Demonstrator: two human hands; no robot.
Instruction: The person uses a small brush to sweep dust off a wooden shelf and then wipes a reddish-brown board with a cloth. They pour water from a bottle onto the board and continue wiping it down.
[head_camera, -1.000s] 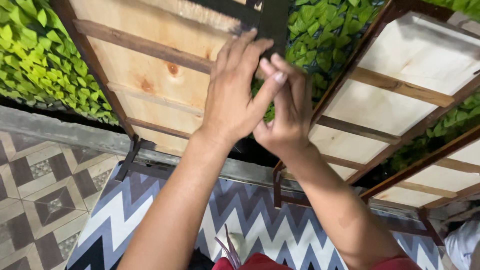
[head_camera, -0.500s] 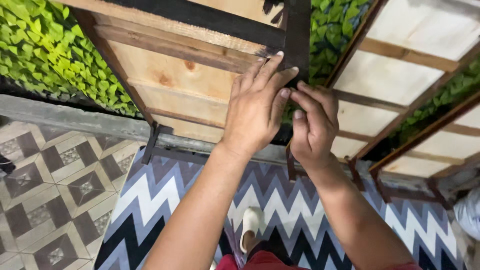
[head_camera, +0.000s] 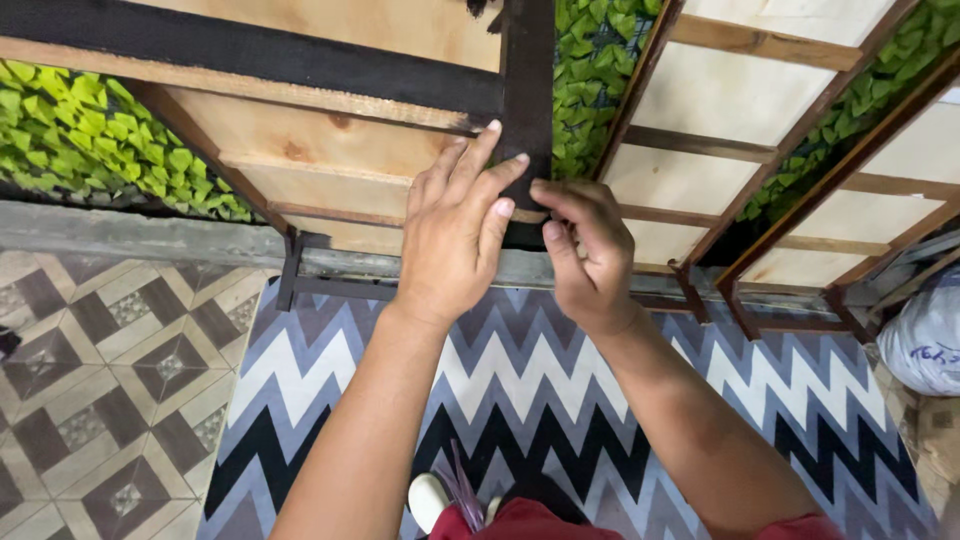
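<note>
Both hands, left hand flat, right hand pinching, press the dark frame post above a zigzag rug.

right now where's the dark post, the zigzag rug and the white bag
dark post (head_camera: 528, 70), head view, upper face of the post
zigzag rug (head_camera: 520, 400), head view, bare middle between the arms
white bag (head_camera: 925, 335), head view, its bulging side
</note>
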